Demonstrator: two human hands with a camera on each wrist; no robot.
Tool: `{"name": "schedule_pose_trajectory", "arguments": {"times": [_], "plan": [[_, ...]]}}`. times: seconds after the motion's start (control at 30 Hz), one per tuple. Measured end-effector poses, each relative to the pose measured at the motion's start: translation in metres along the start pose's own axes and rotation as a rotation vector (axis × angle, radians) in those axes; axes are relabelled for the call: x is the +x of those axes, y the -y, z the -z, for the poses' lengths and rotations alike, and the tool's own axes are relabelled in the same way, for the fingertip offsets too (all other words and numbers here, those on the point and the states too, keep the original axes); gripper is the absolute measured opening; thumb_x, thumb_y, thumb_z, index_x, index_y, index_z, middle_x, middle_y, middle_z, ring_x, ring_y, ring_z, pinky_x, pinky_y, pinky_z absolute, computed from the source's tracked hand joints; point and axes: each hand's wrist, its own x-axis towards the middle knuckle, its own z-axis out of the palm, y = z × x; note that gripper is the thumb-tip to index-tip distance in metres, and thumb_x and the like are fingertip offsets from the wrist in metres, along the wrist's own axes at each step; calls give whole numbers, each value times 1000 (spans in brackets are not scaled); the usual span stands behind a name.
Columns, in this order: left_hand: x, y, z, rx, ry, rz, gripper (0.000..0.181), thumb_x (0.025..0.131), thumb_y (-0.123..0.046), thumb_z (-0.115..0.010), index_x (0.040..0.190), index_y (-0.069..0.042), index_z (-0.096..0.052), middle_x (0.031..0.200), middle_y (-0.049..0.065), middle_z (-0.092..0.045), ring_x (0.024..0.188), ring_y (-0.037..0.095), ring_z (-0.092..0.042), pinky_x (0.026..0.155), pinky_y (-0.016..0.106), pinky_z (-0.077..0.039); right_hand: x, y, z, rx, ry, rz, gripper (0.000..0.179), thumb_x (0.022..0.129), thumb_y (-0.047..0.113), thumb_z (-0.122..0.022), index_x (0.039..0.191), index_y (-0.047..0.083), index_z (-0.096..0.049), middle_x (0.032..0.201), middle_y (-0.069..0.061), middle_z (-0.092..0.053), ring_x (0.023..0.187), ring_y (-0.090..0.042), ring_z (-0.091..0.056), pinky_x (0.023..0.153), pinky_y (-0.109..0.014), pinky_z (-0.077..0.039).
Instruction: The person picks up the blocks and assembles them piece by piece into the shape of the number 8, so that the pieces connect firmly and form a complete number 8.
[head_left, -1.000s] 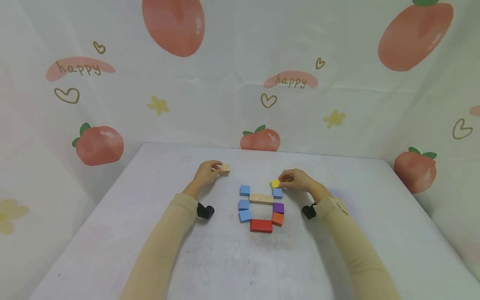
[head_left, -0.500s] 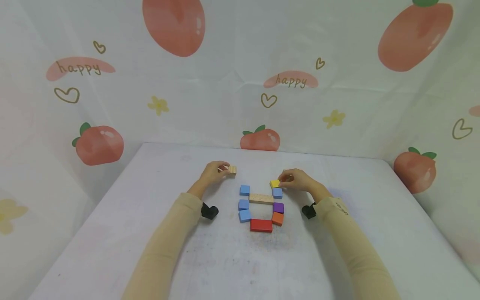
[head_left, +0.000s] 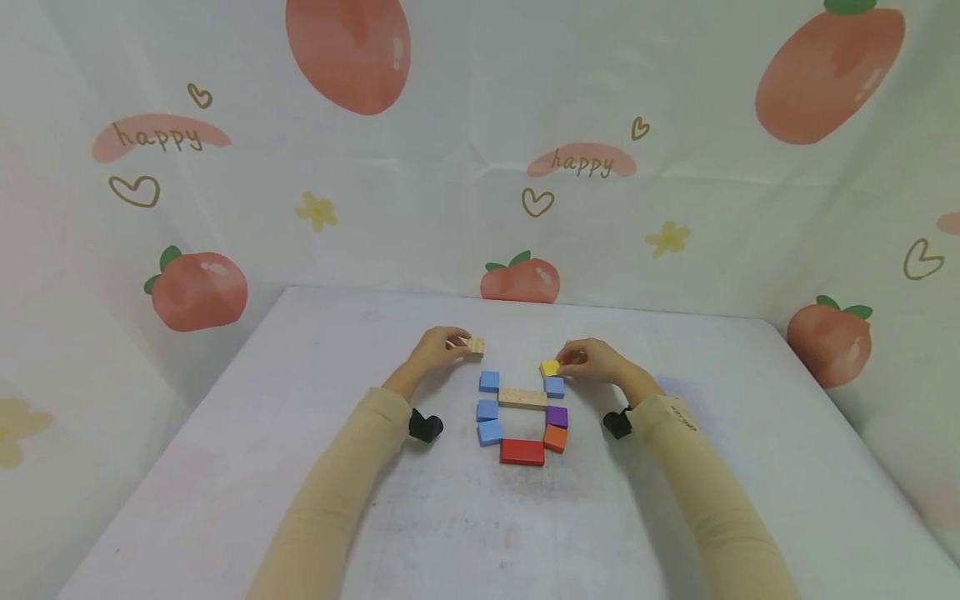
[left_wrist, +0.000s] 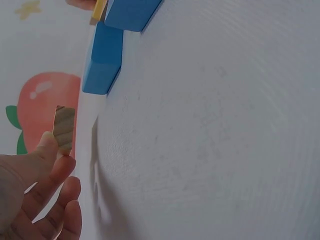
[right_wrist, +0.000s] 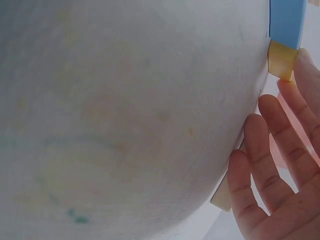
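My left hand [head_left: 435,350] pinches a plain wooden block [head_left: 476,347] between thumb and fingertips, above the table and behind the left column of blocks. The same block's striped end shows in the left wrist view. At the far end of the right column, my right hand [head_left: 597,361] has its thumb and index finger on a yellow block [head_left: 550,367], which sits against a blue block [head_left: 554,387]. In the right wrist view the yellow block [right_wrist: 281,61] lies between those fingertips, while the other fingers are loosely bent.
Blue blocks [head_left: 488,411] form the left column; purple [head_left: 557,416] and orange [head_left: 556,437] blocks stand on the right. A long wooden block [head_left: 522,398] bridges them, with a red block [head_left: 522,452] at the near end. Another pale wooden block [right_wrist: 221,194] lies behind my right fingers.
My left hand has carried the wooden block to the right and slightly nearer, toward the far end of the left column. The right hand and the yellow block have stayed in place.
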Motion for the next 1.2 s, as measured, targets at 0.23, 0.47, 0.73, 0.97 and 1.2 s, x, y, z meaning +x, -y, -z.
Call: {"name": "schedule_pose_trajectory", "arguments": {"times": [0.23, 0.47, 0.73, 0.97, 1.2], "plan": [[0, -4, -4, 2, 28, -6, 32, 90, -17, -60, 121, -5, -60, 108, 15, -65, 96, 25, -59, 85, 34, -48, 1, -1, 0, 7, 1, -4, 23, 87, 21, -65, 105, 7, -65, 108, -11, -63, 103, -26, -54, 97, -46, -44], [0, -8, -6, -8, 57, -19, 33, 89, -17, -62, 120, -6, -61, 108, 14, -65, 96, 24, -59, 82, 32, -49, 0, -2, 0, 12, 1, -10, 22, 87, 21, -65, 104, 7, -65, 108, -10, -64, 103, -25, -53, 97, -45, -45], [1, -8, -11, 12, 86, -49, 31, 90, -17, -61, 119, -6, -61, 107, 13, -66, 95, 23, -59, 80, 30, -49, -1, -1, 0, 0, -1, -13, 23, 87, 22, -65, 104, 7, -65, 108, -11, -64, 103, -25, -52, 96, -45, -45], [3, -8, -14, 15, 108, -52, 32, 90, -16, -61, 121, -7, -61, 108, 13, -65, 97, 23, -59, 81, 29, -49, 0, -3, 0, 1, -5, 6, 22, 87, 21, -66, 103, 6, -65, 106, -11, -64, 101, -25, -53, 94, -44, -45], [4, -10, -17, 19, 121, -38, 33, 90, -17, -61, 121, -8, -61, 109, 12, -65, 99, 23, -59, 81, 29, -50, 1, -2, 0, 5, 4, 3, 23, 87, 22, -65, 104, 7, -65, 106, -11, -64, 101, -25, -52, 95, -45, -45]]}}
